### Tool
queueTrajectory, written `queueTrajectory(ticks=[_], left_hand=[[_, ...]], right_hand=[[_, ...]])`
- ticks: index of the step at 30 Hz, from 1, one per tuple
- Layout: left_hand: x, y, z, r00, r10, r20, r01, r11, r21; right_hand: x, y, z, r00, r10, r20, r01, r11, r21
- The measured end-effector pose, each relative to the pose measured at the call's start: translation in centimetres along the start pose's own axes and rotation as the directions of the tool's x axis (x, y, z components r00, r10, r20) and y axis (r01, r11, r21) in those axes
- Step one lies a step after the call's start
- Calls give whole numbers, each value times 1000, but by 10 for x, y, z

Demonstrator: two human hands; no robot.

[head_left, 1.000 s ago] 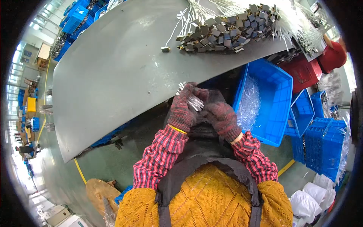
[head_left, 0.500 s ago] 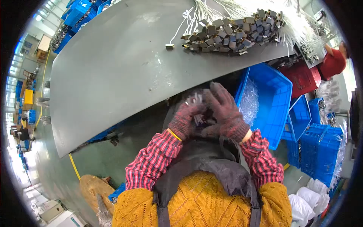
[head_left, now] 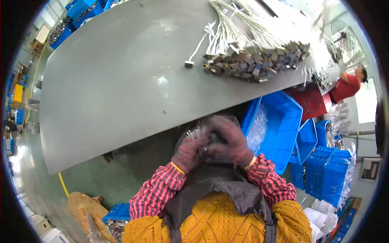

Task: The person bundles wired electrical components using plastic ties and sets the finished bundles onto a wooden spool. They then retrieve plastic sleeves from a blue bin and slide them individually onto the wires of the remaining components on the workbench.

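Note:
My left hand [head_left: 192,150], in a dark reddish knit glove, is closed over my lap just off the table edge. Thin whitish, clear-looking strips [head_left: 196,132] stick up from its fingers; blur hides their exact kind. Beside it my right hand [head_left: 231,139], gloved alike, curves in toward the left one. Motion smears its fingers, so whether it grips anything is unclear. To the right stands a blue plastic crate [head_left: 285,121], with a heap of clear plastic strands [head_left: 257,127] in it.
Ahead spreads a grey metal table [head_left: 109,93]. On it lie a pile of small metal-cased parts [head_left: 255,65] with white cables [head_left: 229,28], and one separate part [head_left: 189,64]. Stacked blue crates [head_left: 326,176] stand at right. Farther back is a person in red [head_left: 346,88].
The view has shifted, so the table and pile sit lower in the picture. My right hand's fingers have curled down toward my left hand, which still has the strips.

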State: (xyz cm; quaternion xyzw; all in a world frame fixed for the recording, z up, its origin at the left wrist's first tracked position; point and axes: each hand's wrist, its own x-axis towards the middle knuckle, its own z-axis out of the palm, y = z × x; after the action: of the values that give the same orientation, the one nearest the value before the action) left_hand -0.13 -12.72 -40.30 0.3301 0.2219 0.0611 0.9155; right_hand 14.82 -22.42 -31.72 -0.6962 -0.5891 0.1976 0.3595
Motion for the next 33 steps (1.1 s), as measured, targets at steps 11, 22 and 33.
queueTrajectory(ticks=[11,22,33], left_hand=[[-36,1,-78,989,-121,89,52,832,552],[58,147,-34,984,73,-163,-96,986,-139],[59,84,-7,989,40,-142,-54,994,-91]], right_hand=[[256,77,32,902,422,-88,-369,650,-664],[93,34,20,947,304,-107,-322,899,-297],[-28,2,20,932,60,-358,-30,996,88]])
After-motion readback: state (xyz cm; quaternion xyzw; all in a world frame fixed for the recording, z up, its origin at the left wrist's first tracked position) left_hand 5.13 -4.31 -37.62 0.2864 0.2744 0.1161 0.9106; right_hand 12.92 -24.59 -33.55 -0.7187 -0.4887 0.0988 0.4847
